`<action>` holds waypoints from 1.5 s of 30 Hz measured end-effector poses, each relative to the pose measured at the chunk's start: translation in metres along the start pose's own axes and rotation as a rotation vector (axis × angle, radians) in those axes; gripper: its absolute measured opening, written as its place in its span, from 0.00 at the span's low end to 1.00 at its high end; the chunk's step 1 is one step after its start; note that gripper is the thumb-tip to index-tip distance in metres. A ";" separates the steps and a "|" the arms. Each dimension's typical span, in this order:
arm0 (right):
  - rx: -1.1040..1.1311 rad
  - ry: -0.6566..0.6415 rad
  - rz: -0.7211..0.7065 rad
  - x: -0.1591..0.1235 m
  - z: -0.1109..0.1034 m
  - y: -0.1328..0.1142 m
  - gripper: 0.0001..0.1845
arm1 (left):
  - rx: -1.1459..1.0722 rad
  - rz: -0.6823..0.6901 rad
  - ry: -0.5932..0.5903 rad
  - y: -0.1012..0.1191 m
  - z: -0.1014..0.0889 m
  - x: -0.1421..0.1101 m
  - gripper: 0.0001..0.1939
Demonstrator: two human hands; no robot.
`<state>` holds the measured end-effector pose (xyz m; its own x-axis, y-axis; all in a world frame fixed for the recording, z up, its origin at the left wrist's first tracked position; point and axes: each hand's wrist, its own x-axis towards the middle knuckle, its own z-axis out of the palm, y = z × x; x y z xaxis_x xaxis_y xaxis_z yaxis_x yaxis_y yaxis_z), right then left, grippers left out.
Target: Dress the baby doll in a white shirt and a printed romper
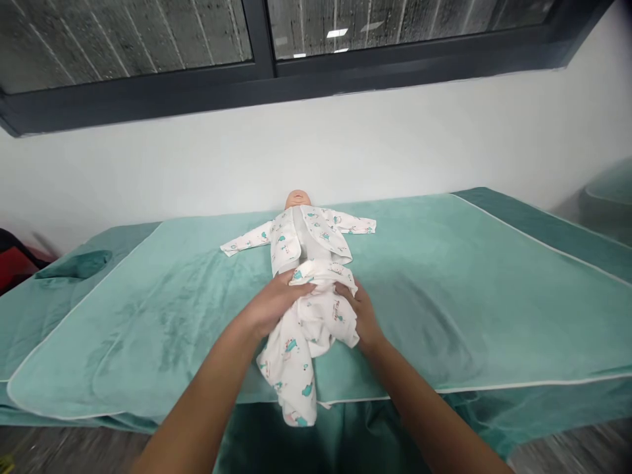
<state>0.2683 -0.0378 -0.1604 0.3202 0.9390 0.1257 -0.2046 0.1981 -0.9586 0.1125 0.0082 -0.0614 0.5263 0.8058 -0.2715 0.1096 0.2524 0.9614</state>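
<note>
A baby doll (298,198) lies on its back on the green bed, its head toward the wall. It wears a white printed jacket (284,245) that hangs open at the front, with both sleeves spread out sideways. My left hand (277,301) and my right hand (361,308) grip either side of the waist of matching printed baby pants (323,313), around the doll's lower body. One pant leg droops past the bed's front edge; the other is bunched up. The doll's legs are hidden by the cloth.
The bed (187,316) has a light green cover with white piping over a darker green one. Behind it stands a white wall (197,164) under a dark-framed window (276,72). A red and black object (17,263) sits at the far left.
</note>
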 end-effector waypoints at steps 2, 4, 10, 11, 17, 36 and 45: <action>-0.024 0.032 0.018 0.005 0.005 0.000 0.26 | -0.038 -0.024 0.026 0.007 -0.006 0.012 0.27; -0.028 0.053 0.056 0.007 0.008 0.001 0.28 | 0.002 0.004 0.064 0.013 -0.009 0.023 0.25; -0.064 0.059 0.049 0.022 0.004 -0.003 0.29 | 0.250 0.263 0.104 0.023 -0.001 0.056 0.15; -0.112 0.068 -0.003 0.028 0.003 -0.004 0.28 | 0.273 0.294 0.126 0.022 0.000 0.061 0.14; -0.302 0.093 -0.021 0.056 -0.010 0.003 0.23 | 0.362 0.320 0.261 0.011 -0.008 0.072 0.12; -0.551 -0.797 -0.066 0.141 0.039 -0.059 0.11 | -0.140 0.203 0.304 -0.005 -0.034 0.061 0.15; 0.046 -0.712 0.368 0.136 0.022 -0.040 0.12 | -0.241 0.210 0.232 -0.023 -0.050 0.070 0.17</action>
<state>0.2997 0.0885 -0.0997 -0.4388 0.8973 -0.0490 -0.2251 -0.1626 -0.9607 0.1048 0.0855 -0.1051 0.3086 0.9459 -0.0999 -0.1956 0.1658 0.9666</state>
